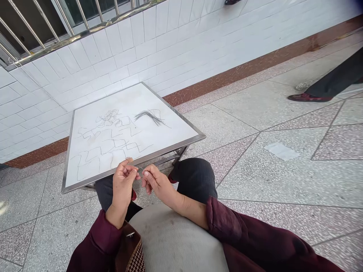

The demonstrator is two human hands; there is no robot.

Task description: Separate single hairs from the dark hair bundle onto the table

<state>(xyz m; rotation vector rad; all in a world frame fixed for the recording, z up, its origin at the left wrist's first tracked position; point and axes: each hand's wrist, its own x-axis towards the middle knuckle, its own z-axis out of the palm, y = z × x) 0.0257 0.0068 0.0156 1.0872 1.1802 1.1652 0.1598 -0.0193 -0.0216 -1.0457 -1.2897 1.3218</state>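
Note:
Just off the near edge of a white-topped table, both of my hands meet above my lap. The thumb and fingers of my left hand are pinched together around one end of a thin wire-like strand. My right hand pinches the same strand a short way to the right. The strand is very fine, and most of it is hidden by my fingers. On the tabletop lies a bundle of dark, fairly straight strands. Bent zigzag strands are spread to its left, with a tangled heap behind them.
A metal rim borders the tabletop. Behind it stands a white tiled wall with a barred window. A person's leg and shoe are at the right. A pale sheet lies on the floor.

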